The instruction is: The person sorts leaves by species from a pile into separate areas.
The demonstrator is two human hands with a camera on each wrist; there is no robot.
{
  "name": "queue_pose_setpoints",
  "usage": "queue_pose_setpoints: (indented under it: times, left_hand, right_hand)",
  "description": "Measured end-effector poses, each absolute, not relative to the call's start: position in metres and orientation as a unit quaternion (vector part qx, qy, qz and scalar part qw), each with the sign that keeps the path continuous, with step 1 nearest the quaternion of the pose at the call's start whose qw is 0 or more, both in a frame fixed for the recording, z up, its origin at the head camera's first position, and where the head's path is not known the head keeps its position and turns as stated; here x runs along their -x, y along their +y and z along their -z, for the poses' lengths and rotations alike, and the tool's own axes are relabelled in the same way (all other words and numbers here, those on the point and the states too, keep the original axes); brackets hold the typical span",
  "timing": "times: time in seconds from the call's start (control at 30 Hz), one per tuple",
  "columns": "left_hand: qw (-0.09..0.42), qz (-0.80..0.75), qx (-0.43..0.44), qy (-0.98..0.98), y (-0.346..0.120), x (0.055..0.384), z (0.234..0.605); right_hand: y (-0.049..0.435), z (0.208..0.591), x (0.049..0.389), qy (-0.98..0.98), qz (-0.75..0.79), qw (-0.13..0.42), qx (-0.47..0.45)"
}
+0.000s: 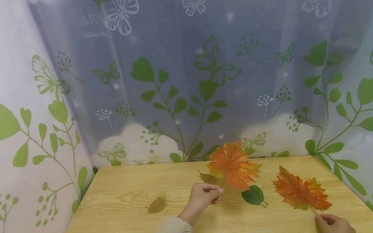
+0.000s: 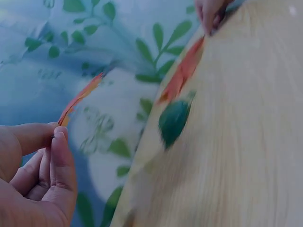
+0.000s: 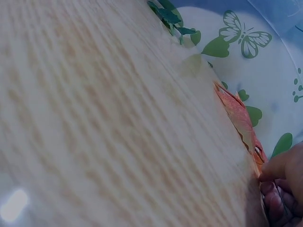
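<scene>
- Tabletop: one counted.
- Raised orange leaf, with the far edge behind it, and low orange leaf, toward the right edge: could be twisted or dropped if pinched loosely; two counted.
- Left hand and right hand: each clamped by fingertips on one stem; two counted.
- Green leaf: could be brushed aside by a low swing; one counted.
- Left brown leaf, far brown leaf, part-hidden: two counted.

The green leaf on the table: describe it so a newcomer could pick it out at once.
Find the wooden table, then the two held orange leaves. Between them in the head view lies the green leaf, smaller than both and wholly green.
</scene>
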State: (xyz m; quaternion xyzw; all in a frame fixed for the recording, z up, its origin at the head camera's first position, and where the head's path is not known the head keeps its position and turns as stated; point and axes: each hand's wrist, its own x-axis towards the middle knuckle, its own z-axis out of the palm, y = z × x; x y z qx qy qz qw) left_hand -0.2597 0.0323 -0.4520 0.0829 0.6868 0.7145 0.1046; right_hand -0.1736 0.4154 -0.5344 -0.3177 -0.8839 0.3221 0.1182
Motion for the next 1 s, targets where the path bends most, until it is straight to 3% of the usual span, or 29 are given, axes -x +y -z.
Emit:
queue_pose_setpoints:
  times: [0.33, 0.83, 1.0]
  left_hand:
    - [0.153, -0.758, -0.038, 0.633, 0.126, 0.243, 0.452]
    - [0.124, -0.780, 0.111, 0.604, 0.216, 0.213, 0.478]
    - [0.188, -0.752, 0.133, 0.618, 0.218, 0.203, 0.491]
  right_hand:
    - [0.414, 0.535, 0.176, -0.883, -0.321, 0.125, 0.319]
    - [0.407, 0.540, 0.181, -0.885, -0.333, 0.122, 0.303]
    - [0.405, 0.543, 0.180, -0.885, -0.328, 0.130, 0.304]
